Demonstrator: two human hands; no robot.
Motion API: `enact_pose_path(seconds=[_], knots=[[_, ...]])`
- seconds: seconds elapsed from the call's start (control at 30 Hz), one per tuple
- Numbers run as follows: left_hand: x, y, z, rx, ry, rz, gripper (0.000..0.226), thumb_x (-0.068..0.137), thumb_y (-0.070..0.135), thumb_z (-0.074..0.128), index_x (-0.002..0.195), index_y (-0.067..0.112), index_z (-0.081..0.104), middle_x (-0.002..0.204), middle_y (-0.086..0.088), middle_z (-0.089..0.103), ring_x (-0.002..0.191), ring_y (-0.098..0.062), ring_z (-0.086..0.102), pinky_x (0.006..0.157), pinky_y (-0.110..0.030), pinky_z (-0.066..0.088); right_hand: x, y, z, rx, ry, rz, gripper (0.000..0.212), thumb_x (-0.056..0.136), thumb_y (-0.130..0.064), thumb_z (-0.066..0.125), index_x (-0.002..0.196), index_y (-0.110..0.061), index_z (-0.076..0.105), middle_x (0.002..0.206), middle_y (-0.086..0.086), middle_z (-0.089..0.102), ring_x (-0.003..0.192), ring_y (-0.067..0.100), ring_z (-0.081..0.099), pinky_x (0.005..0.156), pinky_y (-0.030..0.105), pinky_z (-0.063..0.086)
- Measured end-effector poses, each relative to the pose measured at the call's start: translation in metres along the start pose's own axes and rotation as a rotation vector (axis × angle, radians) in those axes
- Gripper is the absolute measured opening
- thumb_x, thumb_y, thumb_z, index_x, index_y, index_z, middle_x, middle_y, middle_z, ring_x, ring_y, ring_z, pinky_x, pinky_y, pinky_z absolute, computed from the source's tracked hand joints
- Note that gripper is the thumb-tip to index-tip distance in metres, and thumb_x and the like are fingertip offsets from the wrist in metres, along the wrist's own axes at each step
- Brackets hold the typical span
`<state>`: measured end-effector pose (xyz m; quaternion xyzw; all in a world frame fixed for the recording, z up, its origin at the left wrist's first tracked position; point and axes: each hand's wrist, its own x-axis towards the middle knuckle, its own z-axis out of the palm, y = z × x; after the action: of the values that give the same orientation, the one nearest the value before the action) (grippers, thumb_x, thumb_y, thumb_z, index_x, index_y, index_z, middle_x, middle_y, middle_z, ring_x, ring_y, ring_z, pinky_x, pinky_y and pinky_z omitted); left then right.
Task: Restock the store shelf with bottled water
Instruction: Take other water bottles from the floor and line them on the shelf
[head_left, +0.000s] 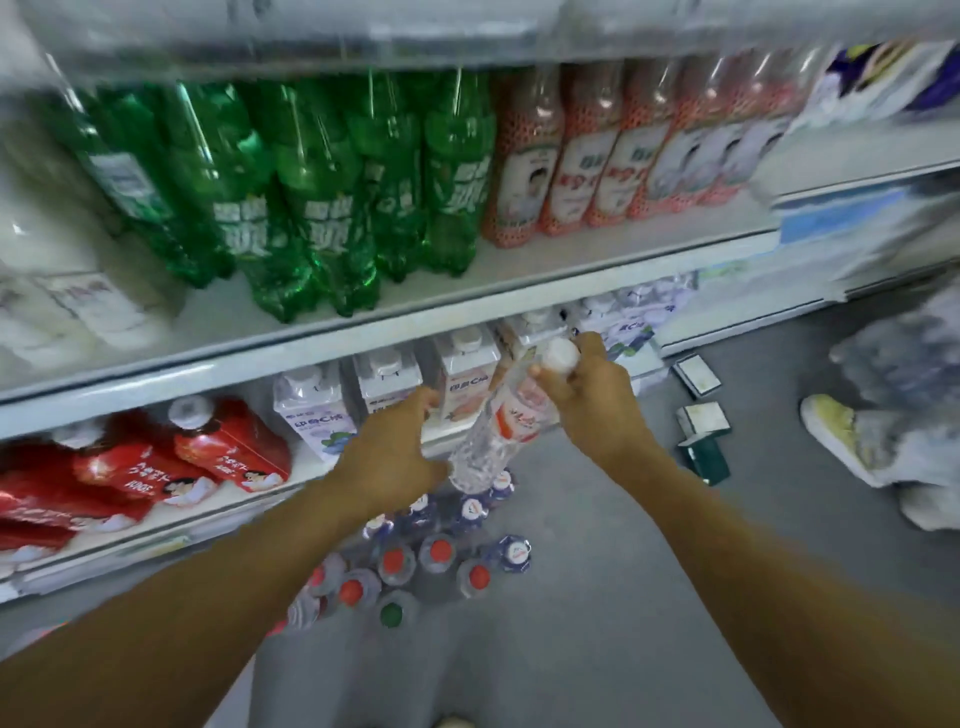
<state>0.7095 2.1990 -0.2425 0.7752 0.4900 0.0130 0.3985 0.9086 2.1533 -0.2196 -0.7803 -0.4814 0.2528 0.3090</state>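
Two hands carry one clear plastic water bottle with a white cap and red label (501, 415), tilted before the white lower shelf (363, 452): right hand (587, 395) pinching its neck, left hand (395, 447) loosely curled against its base, probably steering it onto that shelf.

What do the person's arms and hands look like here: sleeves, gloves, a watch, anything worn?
Both forearms are bare right to the frame's lower edge; no sleeve shows. The left hand and the right hand are ungloved. No watch, bracelet or ring is visible on either wrist or on the fingers, though motion blur would hide anything small. No tattoos or marks can be made out.
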Motion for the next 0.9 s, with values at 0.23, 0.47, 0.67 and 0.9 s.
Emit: enact_pose_path(seconds=[0.23,0.47,0.67,0.9], knots=[[-0.054,0.093,-0.085,-0.144,-0.081,0.014,0.08,0.07,0.024,0.081,0.135,0.031,0.034,0.133,0.001,0.049,0.119,-0.017,0.049,0.094,-0.028,0.042,-0.024,-0.113,-0.112,0.15,0.064,-0.035,0.029,0.096,-0.034,0.051,0.109,-0.009,0.047,0.079,-0.003,0.053,0.071,0.011,0.051,0.054,0.014,0.037],[-0.107,0.175,-0.172,-0.358,-0.064,0.127,0.079,0.064,0.026,0.085,0.127,0.031,0.038,0.123,0.005,0.056,0.111,-0.01,0.054,0.096,-0.028,0.045,-0.039,-0.233,-0.201,0.174,0.12,-0.18,0.027,0.098,-0.034,0.045,0.094,-0.007,0.043,0.069,-0.003,0.045,0.058,0.007,0.042,0.048,0.015,0.034],[-0.158,0.226,-0.24,-0.454,0.061,0.192,0.066,0.069,0.02,0.083,0.122,0.029,0.044,0.108,0.003,0.066,0.098,-0.015,0.064,0.092,-0.041,0.051,-0.052,-0.323,-0.252,0.119,0.139,-0.323,0.03,0.099,-0.038,0.041,0.09,-0.01,0.042,0.067,-0.002,0.044,0.056,0.009,0.041,0.045,0.016,0.033],[-0.224,0.271,-0.309,-0.5,0.312,0.258,0.063,0.061,0.022,0.086,0.111,0.031,0.049,0.108,0.007,0.066,0.1,-0.011,0.064,0.094,-0.041,0.049,-0.084,-0.423,-0.304,0.174,0.126,-0.457,0.037,0.093,-0.049,0.047,0.076,-0.017,0.04,0.072,-0.005,0.044,0.061,0.008,0.041,0.052,0.024,0.029]])
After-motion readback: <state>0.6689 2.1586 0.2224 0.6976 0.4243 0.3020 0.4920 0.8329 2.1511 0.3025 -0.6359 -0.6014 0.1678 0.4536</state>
